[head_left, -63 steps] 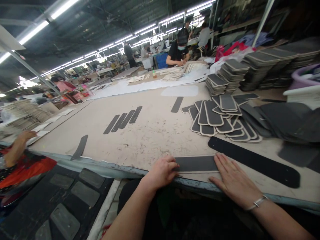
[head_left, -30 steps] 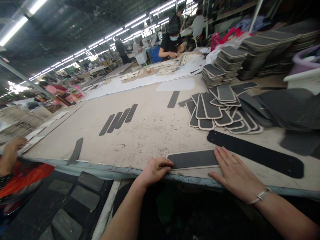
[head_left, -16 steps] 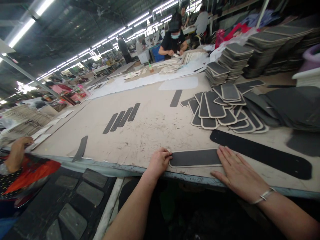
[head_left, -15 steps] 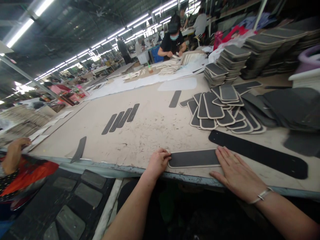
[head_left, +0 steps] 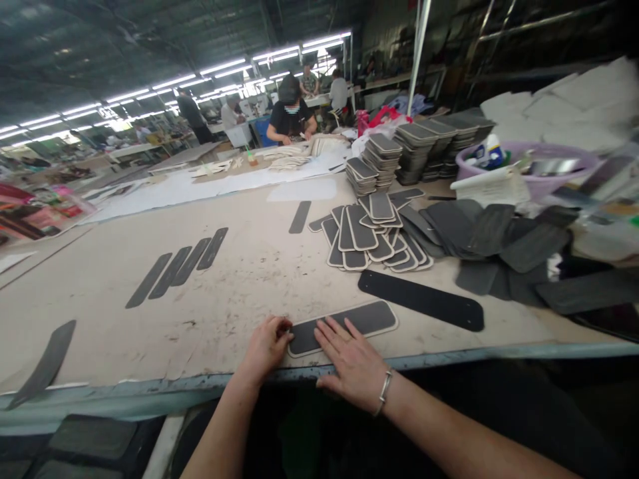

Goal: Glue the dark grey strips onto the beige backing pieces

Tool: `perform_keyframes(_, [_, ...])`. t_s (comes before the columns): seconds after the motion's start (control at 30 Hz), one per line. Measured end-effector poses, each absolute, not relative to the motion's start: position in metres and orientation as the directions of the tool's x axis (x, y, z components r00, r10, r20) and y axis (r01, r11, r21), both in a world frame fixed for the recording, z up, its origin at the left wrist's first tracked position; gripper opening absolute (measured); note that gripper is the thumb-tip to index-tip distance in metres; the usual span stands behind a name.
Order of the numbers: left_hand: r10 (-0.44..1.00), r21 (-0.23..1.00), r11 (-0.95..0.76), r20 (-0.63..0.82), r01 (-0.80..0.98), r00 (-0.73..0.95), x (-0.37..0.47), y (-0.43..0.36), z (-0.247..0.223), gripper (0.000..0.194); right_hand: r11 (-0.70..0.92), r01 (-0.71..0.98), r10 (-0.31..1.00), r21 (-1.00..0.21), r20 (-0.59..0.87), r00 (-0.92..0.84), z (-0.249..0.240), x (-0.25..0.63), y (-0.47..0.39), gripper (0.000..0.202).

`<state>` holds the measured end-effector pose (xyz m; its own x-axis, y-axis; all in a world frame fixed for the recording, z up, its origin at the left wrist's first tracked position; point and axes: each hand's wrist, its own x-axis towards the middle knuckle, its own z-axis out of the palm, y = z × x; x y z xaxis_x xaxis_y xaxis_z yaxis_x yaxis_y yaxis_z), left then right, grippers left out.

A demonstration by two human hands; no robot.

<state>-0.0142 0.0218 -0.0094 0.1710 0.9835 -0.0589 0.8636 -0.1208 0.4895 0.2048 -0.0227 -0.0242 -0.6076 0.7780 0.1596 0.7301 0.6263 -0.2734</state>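
A dark grey rounded pad with a cream border (head_left: 367,318) lies near the front edge of the work table (head_left: 200,313). My left hand (head_left: 266,346) pinches its left end with curled fingers. My right hand (head_left: 352,362) lies flat with fingers spread on the pad's left half. Just behind it lies a long black strip (head_left: 421,300). A fanned pile of the same bordered pads (head_left: 372,233) sits further back.
Tall stacks of pads (head_left: 399,153) and loose dark pieces (head_left: 499,239) fill the right side, beside a purple basin (head_left: 539,173). Four dark strips (head_left: 177,266) lie at left, one curved strip (head_left: 42,362) near the front edge. People work at the far tables.
My right hand has slid left along the pad from its right end onto its left half. My view has swung right. The left hand keeps its hold on the left end.
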Motion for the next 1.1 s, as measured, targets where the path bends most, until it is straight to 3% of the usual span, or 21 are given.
perform_keyframes(0.13, [0.986, 0.511, -0.085, -0.080, 0.855, 0.146, -0.015, 0.023, -0.013, 0.017, 0.588, 0.762, 0.804, -0.274, 0.095, -0.587, -0.033, 0.224, -0.022, 0.077])
perform_keyframes(0.33, [0.991, 0.542, -0.041, -0.088, 0.840, 0.105, -0.019, 0.025, -0.012, 0.019, 0.355, 0.925, 0.935, -0.139, 0.038, -0.353, -0.038, 0.283, -0.017, 0.075])
perform_keyframes(0.47, [0.973, 0.460, -0.087, 0.231, 0.884, -0.025, -0.001, 0.014, 0.009, 0.029, 0.323, 0.942, 0.945, -0.096, 0.092, -0.315, -0.047, 0.282, -0.018, 0.079])
perform_keyframes(0.53, [0.936, 0.385, -0.220, 0.342, 0.896, 0.083, 0.023, 0.003, 0.017, 0.037, 0.344, 0.935, 0.934, -0.082, 0.137, -0.331, -0.054, 0.279, -0.019, 0.081])
perform_keyframes(0.63, [0.836, 0.271, -0.548, 0.217, 0.792, 0.505, 0.069, -0.013, 0.014, 0.059, 0.400, 0.914, 0.900, -0.065, 0.213, -0.379, -0.065, 0.281, -0.019, 0.079])
perform_keyframes(0.7, [0.791, 0.245, -0.608, 0.117, 0.755, 0.600, 0.091, -0.018, 0.006, 0.070, 0.436, 0.898, 0.876, -0.055, 0.255, -0.410, -0.071, 0.284, -0.018, 0.073])
perform_keyframes(0.83, [0.820, 0.227, -0.561, 0.019, 0.796, 0.572, 0.092, -0.017, -0.005, 0.080, 0.470, 0.882, 0.850, -0.032, 0.284, -0.443, -0.074, 0.287, -0.017, 0.074])
perform_keyframes(1.1, [0.906, 0.116, -0.399, -0.104, 0.910, 0.410, 0.022, -0.017, -0.005, 0.077, 0.435, 0.898, 0.878, -0.064, 0.250, -0.408, -0.065, 0.281, -0.017, 0.084])
